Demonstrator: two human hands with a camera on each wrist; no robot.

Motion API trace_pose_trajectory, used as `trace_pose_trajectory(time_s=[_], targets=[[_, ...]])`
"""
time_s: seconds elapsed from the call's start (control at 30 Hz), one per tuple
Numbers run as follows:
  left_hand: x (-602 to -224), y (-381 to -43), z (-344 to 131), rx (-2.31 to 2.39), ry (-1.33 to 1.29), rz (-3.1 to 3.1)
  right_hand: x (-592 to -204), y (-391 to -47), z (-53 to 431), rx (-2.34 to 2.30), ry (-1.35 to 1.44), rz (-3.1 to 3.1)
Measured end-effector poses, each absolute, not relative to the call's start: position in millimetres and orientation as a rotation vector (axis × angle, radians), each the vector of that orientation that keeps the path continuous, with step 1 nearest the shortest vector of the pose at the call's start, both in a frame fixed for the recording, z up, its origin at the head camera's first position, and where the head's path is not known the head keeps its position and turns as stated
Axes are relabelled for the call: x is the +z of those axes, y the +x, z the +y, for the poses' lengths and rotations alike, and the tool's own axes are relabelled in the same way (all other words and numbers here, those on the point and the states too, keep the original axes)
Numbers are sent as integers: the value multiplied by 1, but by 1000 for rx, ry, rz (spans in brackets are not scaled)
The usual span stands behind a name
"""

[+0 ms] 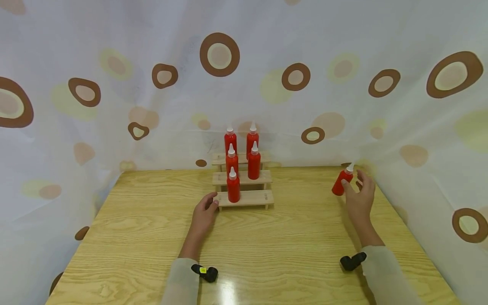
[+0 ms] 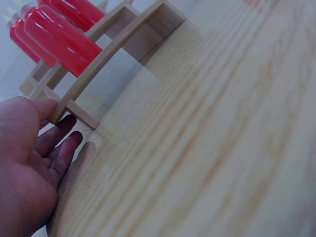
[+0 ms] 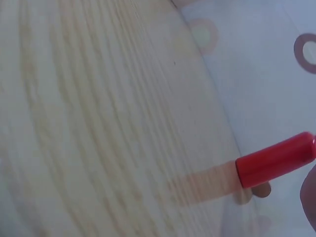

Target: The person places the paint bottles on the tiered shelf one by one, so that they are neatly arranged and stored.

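A three-step wooden rack (image 1: 251, 197) stands on the table, bearing red squeeze bottles with white pointed caps. One bottle (image 1: 234, 188) is on the lowest step, two on the middle step and two on the top. At the lowest step's left end, my left hand (image 1: 203, 214) pinches the board, thumb above and fingers by its underside. Far to the right, a separate red bottle (image 1: 337, 186) stands on the tabletop. My right hand (image 1: 360, 201) is beside it, thumb before the bottle and bent fingers to its right with a gap. Only a fingertip (image 3: 310, 195) shows in the right wrist view.
The wood-grain table (image 1: 289, 250) meets a pale patterned sheet (image 1: 267, 93) at its back, with more sheet along both sides. The lone bottle is near the table's back right corner. Black wrist cameras (image 1: 352, 261) sit on both sleeves.
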State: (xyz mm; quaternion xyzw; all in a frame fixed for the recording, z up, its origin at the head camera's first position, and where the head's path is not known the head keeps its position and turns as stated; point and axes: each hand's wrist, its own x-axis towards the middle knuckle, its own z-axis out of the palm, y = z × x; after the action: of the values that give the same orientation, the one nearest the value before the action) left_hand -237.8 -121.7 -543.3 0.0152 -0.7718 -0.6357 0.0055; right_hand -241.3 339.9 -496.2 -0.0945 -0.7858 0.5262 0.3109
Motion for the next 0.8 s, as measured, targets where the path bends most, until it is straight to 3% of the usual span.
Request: trace_pose_trajectory(time_s=[0.23, 0.8], targets=[[-541, -237, -121, -1991, 48, -2419, -493, -249, 345, 1561, -257, -2119], [-543, -238, -122, -1973, 60, -2424, -504, -264, 354, 1453, -310, -2203]])
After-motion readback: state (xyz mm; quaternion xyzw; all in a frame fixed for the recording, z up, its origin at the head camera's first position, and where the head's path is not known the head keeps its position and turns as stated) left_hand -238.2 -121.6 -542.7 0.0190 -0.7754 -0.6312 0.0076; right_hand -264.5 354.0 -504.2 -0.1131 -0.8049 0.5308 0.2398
